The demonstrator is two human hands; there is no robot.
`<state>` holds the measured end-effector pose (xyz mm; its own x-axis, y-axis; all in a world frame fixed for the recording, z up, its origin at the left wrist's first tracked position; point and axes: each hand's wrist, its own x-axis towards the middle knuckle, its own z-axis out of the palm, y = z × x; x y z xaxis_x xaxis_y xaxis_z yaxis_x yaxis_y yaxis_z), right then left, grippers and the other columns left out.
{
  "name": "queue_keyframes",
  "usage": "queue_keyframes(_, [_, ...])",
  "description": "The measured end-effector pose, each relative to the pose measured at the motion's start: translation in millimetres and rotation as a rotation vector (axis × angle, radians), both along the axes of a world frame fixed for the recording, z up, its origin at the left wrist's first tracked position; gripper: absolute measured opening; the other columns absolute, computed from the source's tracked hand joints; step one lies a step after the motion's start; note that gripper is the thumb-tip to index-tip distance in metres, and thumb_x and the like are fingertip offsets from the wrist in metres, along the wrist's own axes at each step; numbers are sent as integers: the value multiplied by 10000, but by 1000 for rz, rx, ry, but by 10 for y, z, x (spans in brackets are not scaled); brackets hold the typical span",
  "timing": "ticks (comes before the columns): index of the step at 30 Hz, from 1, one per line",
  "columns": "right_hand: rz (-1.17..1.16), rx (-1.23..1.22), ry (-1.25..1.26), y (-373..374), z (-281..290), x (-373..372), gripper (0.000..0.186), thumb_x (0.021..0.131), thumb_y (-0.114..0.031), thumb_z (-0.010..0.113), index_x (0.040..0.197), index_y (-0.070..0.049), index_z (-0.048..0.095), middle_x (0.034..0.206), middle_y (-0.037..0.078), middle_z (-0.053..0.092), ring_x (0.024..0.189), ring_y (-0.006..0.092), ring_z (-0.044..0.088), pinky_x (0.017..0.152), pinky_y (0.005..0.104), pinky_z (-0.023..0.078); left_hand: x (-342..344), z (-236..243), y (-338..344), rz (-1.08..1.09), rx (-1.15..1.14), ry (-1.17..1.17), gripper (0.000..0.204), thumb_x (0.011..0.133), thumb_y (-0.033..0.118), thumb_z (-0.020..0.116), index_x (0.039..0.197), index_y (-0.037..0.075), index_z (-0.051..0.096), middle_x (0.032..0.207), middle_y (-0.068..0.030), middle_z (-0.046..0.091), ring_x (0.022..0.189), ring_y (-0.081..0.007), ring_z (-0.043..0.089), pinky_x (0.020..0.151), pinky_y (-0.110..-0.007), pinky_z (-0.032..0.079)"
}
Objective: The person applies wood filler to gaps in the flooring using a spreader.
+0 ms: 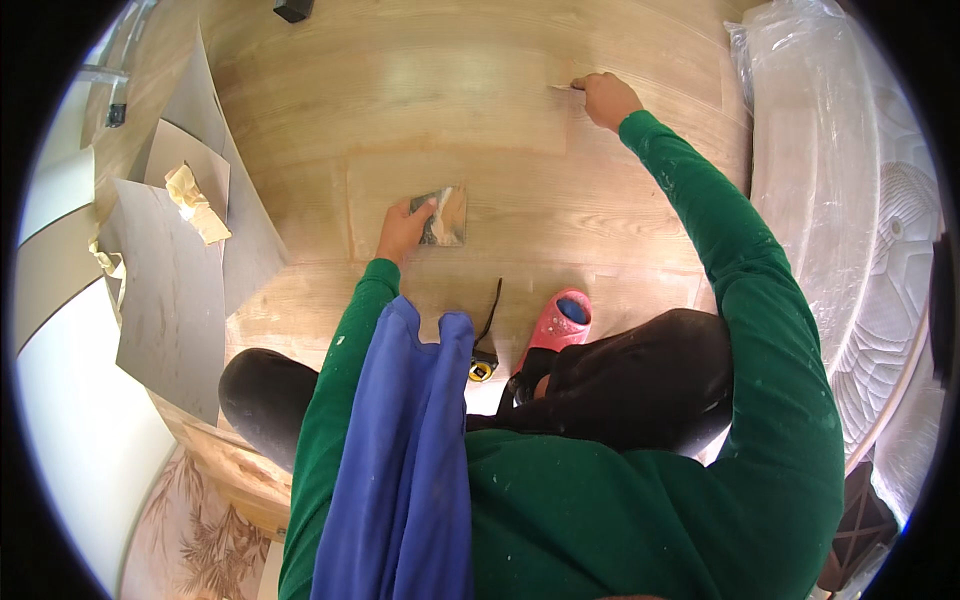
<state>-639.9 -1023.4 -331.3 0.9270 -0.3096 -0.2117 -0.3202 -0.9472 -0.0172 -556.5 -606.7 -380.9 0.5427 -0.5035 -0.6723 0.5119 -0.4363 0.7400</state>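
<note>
My left hand [402, 230] is closed on the left edge of a small, glossy square plate [450, 216], with its thumb on top. The plate's face shows dark and light brown patches, and it lies on or just above the wood-look floor [600, 215]. Farther off to the right, my right hand [608, 100] reaches out at floor level with the fingers bent together. At its fingertips is a thin pale sliver [559, 87], too small to name. Faint pale rectangular outlines show on the floorboards around both hands.
Grey panels [170, 290] with torn tan paper [197, 205] stand at left. A plastic-wrapped mattress [815, 170] lines the right side. Near my pink clog [560, 325] lies a yellow-and-black tape measure [482, 368]. A blue cloth [405, 450] hangs in front of me. A dark block [293, 10] sits far left.
</note>
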Motion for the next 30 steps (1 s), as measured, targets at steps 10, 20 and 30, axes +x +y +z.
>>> queue_keyframes(10, [-21, -30, 16, 105, -189, -75, 343, 923, -97, 495, 1217, -94, 671, 1146, 154, 656, 1105, 359, 616, 876, 466, 568, -54, -18, 25, 8, -11, -31, 341, 935, 273, 689, 1079, -36, 710, 924, -34, 715, 812, -112, 622, 731, -293, 501])
queue_keyframes(20, [-29, -57, 6, -70, -121, 111, 293, 923, -125, 496, 1130, -82, 699, 1102, 145, 677, 1067, 367, 620, 842, 457, 579, -40, -75, 24, -7, -33, -11, 338, 940, 264, 679, 1098, -33, 711, 990, -45, 718, 856, -128, 629, 776, -293, 499])
queue_keyframes(30, [96, 111, -17, 1000, -72, -990, 321, 858, -50, 547, 1164, 7, 626, 1136, 153, 613, 1112, 356, 558, 865, 419, 567, -44, -48, 33, 16, 0, 10, 347, 938, 258, 680, 1104, -45, 706, 1002, -62, 721, 887, -134, 638, 798, -301, 503])
